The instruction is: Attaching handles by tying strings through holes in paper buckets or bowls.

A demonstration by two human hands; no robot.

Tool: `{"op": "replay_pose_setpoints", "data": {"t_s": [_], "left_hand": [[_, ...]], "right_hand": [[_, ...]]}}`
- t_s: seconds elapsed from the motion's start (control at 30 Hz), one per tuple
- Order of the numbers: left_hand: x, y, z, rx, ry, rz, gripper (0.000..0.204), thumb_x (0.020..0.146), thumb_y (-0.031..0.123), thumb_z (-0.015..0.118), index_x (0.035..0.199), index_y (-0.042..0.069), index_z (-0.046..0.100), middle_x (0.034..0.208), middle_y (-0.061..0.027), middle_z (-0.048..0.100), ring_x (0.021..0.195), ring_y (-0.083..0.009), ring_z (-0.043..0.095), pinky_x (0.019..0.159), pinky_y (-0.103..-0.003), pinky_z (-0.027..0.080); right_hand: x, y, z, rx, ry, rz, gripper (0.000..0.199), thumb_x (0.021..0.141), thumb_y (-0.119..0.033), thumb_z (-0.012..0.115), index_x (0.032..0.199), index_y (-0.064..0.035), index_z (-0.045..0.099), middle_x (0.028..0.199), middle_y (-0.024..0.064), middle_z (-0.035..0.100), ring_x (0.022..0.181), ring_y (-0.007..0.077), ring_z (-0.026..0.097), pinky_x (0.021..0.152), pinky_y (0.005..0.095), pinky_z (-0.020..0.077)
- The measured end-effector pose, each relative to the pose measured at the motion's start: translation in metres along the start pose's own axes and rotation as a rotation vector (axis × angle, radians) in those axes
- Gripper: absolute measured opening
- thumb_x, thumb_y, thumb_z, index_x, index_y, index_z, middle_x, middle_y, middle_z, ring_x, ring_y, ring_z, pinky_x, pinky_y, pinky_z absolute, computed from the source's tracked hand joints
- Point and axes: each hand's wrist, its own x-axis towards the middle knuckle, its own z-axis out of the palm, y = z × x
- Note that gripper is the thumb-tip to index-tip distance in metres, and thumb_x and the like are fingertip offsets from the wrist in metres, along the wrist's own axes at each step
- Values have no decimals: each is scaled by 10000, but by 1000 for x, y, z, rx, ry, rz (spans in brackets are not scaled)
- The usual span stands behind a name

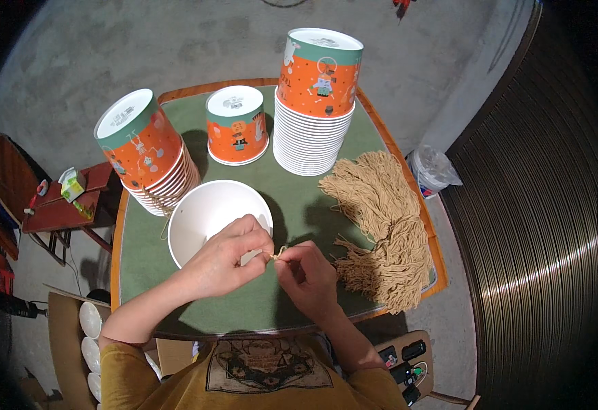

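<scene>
My left hand (229,254) and my right hand (307,279) meet in front of me, each with thumb and index finger pinched on a short bit of tan cord (276,254). A small loop of it shows between the fingertips. Just beyond my left hand, a white paper bucket (211,202) has its open mouth toward me, and my left hand hides part of its near rim. A thin tan strand (165,229) hangs by its left side. To the right of my right hand lies a large bundle of cut tan cords (379,205), fanned out in two bunches.
Upside-down orange and green buckets stand on the green-covered table (299,212): a leaning stack (142,150) at left, a short one (239,133) in the middle, a tall stack (316,102) at right. A cardboard box (70,335) with white buckets sits lower left; a stool (422,355) lower right.
</scene>
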Motion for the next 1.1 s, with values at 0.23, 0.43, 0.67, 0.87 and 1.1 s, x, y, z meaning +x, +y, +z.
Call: {"op": "replay_pose_setpoints", "data": {"t_s": [0.23,0.43,0.67,0.87,1.1], "left_hand": [[1,-1,-1,66,49,69,76,807,63,583,878,42,565,875,-96,502,873,-276,543,735,-365,463],[1,-1,-1,181,81,169,75,813,59,599,872,51,554,873,-95,509,855,-293,526,734,-397,450],[2,5,-1,225,78,176,58,824,68,599,862,46,560,855,-91,519,846,-287,531,743,-392,448],[2,5,0,239,105,173,60,835,81,605,848,41,562,830,-89,531,832,-287,539,738,-382,449],[0,4,-2,309,89,227,96,809,50,593,881,27,535,851,-124,507,829,-312,530,725,-418,456]], "right_hand": [[-4,-1,0,8,-5,60,98,849,-74,659,882,-66,567,727,28,529,569,112,505,528,251,429],[-18,1,5,111,5,229,168,849,-115,674,956,-73,551,652,3,504,547,78,463,525,253,415],[-2,-15,-2,-62,-135,244,290,876,-226,668,1088,-110,508,617,35,546,507,157,559,485,309,453],[0,-11,4,-71,-50,186,191,886,-215,647,1019,-125,543,618,59,559,508,202,578,491,337,467],[-3,-8,7,-89,-60,154,150,878,-188,642,962,-125,534,651,58,579,556,212,626,527,356,495]]}}
